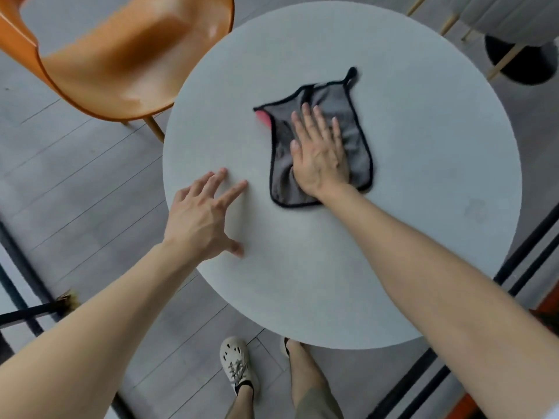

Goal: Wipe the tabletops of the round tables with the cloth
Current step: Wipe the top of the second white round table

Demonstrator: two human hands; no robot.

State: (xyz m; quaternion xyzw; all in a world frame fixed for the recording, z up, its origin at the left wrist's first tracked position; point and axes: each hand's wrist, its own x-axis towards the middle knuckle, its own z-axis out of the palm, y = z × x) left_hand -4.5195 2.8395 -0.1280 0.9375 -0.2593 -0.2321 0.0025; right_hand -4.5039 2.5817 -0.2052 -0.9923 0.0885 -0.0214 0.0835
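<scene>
On the round pale counter (393, 237) beside an orange chair (121, 55), the grey cloth (355, 140) lies near the middle — the right grip (320, 155) flat on it, fingers straight — while the left grip (202, 219), fingers spread, touches the bare top.

An orange chair (121, 55) with a glossy moulded seat and slim wooden legs stands on a grey plank floor (75, 176). Well to the chair's right is a grey padded seat (508, 13) on thin gold legs, beside a black round base (532, 68). Below the chair to its left run black metal bars (30, 312), and below it to the right is a white perforated shoe (236, 362).
</scene>
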